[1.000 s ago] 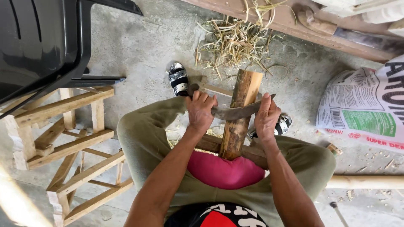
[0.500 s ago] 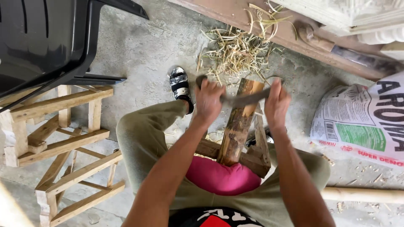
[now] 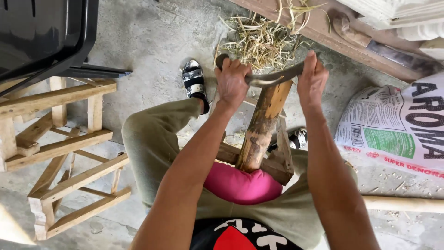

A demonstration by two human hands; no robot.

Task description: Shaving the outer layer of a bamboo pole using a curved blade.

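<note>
A thick wooden log point(image 3: 261, 125) leans away from me, its near end against a pink pad point(image 3: 240, 185) on my lap and resting on a low wooden frame point(image 3: 277, 162). A curved two-handled drawknife point(image 3: 273, 78) lies across the log's far end. My left hand point(image 3: 232, 81) grips its left handle. My right hand point(image 3: 312, 78) grips its right handle. The far part of the log is pale and stripped; the near part still carries dark bark.
A heap of straw-like shavings point(image 3: 261, 39) lies beyond the log. A printed sack point(image 3: 397, 129) sits at right, a wooden pole point(image 3: 402, 203) below it. Rough wooden frames point(image 3: 60, 148) and a black plastic chair point(image 3: 41, 37) stand at left. My sandalled foot point(image 3: 194, 81) is on concrete.
Both hands have moved the drawknife away from me, from the log's middle up to its far end.
</note>
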